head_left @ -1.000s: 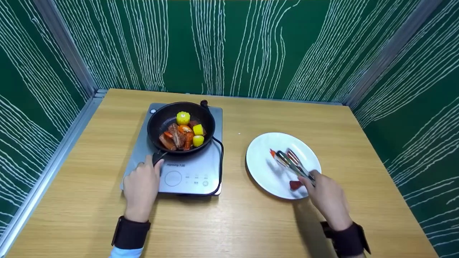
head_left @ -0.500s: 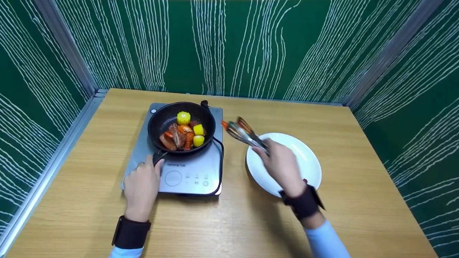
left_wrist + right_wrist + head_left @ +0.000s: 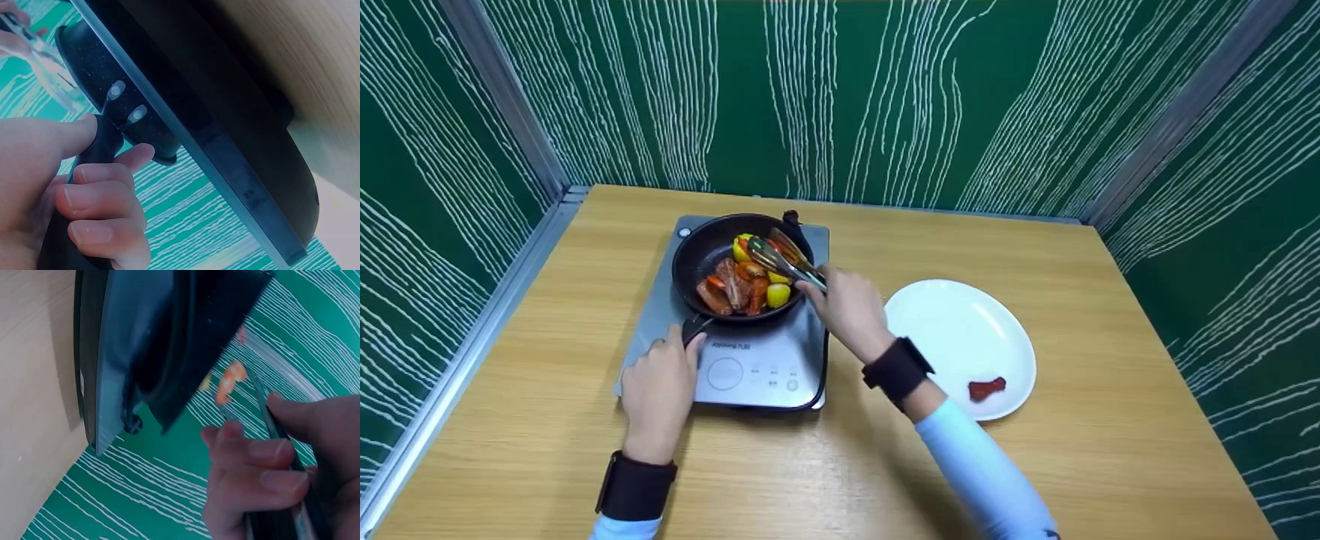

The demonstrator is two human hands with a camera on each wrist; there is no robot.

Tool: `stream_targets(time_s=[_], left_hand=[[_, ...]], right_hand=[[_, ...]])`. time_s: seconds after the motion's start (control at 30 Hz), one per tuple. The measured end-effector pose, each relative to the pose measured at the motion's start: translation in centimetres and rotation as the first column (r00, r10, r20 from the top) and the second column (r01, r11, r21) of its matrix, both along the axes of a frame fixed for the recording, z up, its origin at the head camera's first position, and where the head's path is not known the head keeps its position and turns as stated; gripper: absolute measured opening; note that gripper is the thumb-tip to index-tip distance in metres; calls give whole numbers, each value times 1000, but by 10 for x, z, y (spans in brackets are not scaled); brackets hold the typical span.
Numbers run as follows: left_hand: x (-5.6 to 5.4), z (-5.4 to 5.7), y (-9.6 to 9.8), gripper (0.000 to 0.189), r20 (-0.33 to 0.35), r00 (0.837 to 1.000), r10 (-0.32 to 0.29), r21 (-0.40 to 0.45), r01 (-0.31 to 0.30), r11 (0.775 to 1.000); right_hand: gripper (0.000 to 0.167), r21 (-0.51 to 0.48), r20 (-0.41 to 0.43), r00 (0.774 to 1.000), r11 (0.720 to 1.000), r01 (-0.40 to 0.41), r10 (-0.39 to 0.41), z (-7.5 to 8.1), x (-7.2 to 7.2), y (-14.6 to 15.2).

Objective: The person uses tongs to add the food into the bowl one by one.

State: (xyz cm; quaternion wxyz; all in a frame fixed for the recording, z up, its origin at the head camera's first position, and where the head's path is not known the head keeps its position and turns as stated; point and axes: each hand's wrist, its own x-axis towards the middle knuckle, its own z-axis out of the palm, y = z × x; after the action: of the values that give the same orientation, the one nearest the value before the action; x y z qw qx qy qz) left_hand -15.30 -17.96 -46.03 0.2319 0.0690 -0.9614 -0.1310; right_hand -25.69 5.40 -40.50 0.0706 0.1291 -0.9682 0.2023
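My left hand (image 3: 658,390) grips the black handle (image 3: 62,244) of a frying pan (image 3: 691,262). Inside the pan lie ribs (image 3: 733,281), orange pieces and yellow corn chunks (image 3: 778,295). Over the pan's right side, my right hand (image 3: 851,309) holds metal tongs (image 3: 780,264), their tips above the food. Between the tongs' tips shows an orange-and-white piece that looks like shrimp (image 3: 229,382); in the right wrist view it is above the pan's rim. On the white plate (image 3: 937,330) lies a small dark red drumstick-shaped piece (image 3: 987,388).
The pan stands on a grey induction cooker (image 3: 757,375), whose black cord runs along its right side. A wooden table (image 3: 855,465) bears everything. Green walls (image 3: 870,97) with white lines close off the back and sides.
My right hand has moved left from over the plate to over the pan, carrying the orange piece in the tongs. The red piece stays on the plate. My left hand keeps its hold.
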Motion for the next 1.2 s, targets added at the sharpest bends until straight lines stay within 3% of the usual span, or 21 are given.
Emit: stream_targets(time_s=[0.2,0.67,1.0,1.2], left_hand=[[0,1,0,41,2,1000,3,3,-3,1000],[0,-1,-2,39,4,1000,2,1,-2,1000],[2,-1,-2,39,-32,999,-2,-24,2,1000],[2,0,-1,40,-16,1000,-3,-21,3,1000]], right_hand=[[50,-2,29,1000,1000,9,-8,-8,-5,-10],[55,17,20,1000,1000,4,-4,-12,1,-7],[56,-15,1,1000,1000,24,-24,-14,11,-1],[53,-45,-33,999,999,10,-12,-16,22,7]])
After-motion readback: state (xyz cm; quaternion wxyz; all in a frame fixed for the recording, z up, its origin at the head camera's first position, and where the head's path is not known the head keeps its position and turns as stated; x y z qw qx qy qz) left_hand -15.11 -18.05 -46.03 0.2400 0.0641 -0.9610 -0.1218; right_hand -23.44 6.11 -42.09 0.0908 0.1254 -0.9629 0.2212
